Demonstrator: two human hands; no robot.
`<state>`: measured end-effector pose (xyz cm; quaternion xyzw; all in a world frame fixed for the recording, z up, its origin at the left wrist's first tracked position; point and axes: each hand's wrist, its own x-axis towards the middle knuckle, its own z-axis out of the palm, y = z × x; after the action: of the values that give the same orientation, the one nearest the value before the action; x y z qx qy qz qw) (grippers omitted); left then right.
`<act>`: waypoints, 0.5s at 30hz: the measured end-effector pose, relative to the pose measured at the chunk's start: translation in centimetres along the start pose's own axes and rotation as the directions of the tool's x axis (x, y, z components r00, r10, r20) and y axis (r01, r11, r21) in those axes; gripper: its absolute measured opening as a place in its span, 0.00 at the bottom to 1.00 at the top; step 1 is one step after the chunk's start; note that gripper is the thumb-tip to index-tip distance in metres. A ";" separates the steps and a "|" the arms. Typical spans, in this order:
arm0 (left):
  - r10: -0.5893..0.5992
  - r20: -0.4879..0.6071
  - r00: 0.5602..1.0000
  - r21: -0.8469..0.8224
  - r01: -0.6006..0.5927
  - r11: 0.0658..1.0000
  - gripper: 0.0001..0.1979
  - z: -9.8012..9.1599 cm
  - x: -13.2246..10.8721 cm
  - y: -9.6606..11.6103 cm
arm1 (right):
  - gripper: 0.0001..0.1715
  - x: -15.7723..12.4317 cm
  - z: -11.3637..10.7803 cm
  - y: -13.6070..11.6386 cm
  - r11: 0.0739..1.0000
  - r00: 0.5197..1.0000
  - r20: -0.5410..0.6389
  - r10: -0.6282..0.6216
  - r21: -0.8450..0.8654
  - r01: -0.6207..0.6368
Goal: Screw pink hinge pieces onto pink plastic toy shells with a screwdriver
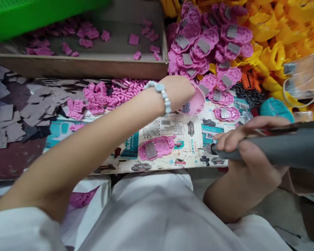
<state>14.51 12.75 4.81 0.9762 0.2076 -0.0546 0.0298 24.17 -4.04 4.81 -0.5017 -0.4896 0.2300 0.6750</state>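
My left hand [178, 91], with a beaded bracelet on its wrist, reaches over a pink bowl [199, 101] that holds small dark screws [185, 108]. Its fingers are hidden behind the back of the hand. My right hand [253, 157] is wrapped round a grey electric screwdriver [290, 144], its bit pointing left above the printed cardboard. In front of me a pink plastic shell [157, 148] lies on the cardboard, a grey metal plate [150, 150] set in it. Right of the bowl lies another pink shell with a plate [227, 113].
A cardboard tray [94, 66] of small pink parts stands at the back left beneath a green basket [42, 14]. Grey plates [47, 101] are scattered left. Pink shells [204, 43] and yellow parts [282, 28] are heaped behind. A teal cup [276, 108] sits right.
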 end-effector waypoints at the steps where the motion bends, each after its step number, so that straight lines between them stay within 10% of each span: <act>1: 0.015 0.019 1.000 0.022 -0.015 1.000 0.14 0.3 1.3 -0.3 | 0.15 -0.2 -0.2 0.1 0.999 0.999 0.033 -0.022 0.042 0.020; 10: 0.069 -0.088 0.994 0.040 -0.066 0.997 0.06 1.3 1.8 -2.3 | 0.13 0.2 -2.9 -1.4 0.989 0.964 0.254 -0.082 0.140 0.047; 15: 0.070 -0.217 0.974 -0.109 -0.095 0.990 0.11 1.8 0.6 -1.9 | 0.11 1.3 -0.3 0.0 0.990 0.999 0.048 -0.021 0.140 0.014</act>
<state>14.10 14.61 2.92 0.9808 0.1715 0.0637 0.0675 24.99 -3.10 5.37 -0.4432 -0.4931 0.2699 0.6983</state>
